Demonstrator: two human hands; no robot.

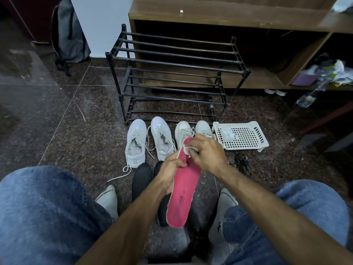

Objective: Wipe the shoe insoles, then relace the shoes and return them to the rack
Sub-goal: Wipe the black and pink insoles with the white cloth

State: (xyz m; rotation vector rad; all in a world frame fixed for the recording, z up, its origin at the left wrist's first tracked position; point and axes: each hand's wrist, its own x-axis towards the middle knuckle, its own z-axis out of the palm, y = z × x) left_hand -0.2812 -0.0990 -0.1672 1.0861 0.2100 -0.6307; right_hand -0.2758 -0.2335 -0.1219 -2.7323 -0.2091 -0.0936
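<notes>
step: wiping | left hand [170, 174] fingers curled round pink insole [184, 190], steadying it over the floor | right hand [207, 154] pinches wipe [188, 149] onto its toe end | shoes [159, 139] unlaced before rack [177, 64]

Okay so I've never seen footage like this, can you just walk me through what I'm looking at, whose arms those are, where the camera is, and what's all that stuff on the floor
There is no machine here. The single picture comes from a camera worn on a person's head, looking forward and down, so the arms and jeans-clad knees are the wearer's own.

The left hand grips a pink insole at its edge. The right hand pinches a small white wipe against the insole's far end.

On the dark stone floor four pale sneakers stand in a row, the left two with loose laces. Behind them is a black shoe rack, which holds no shoes that I can see. To the right lies a white plastic tray. Two black insoles lie under the hands.
</notes>
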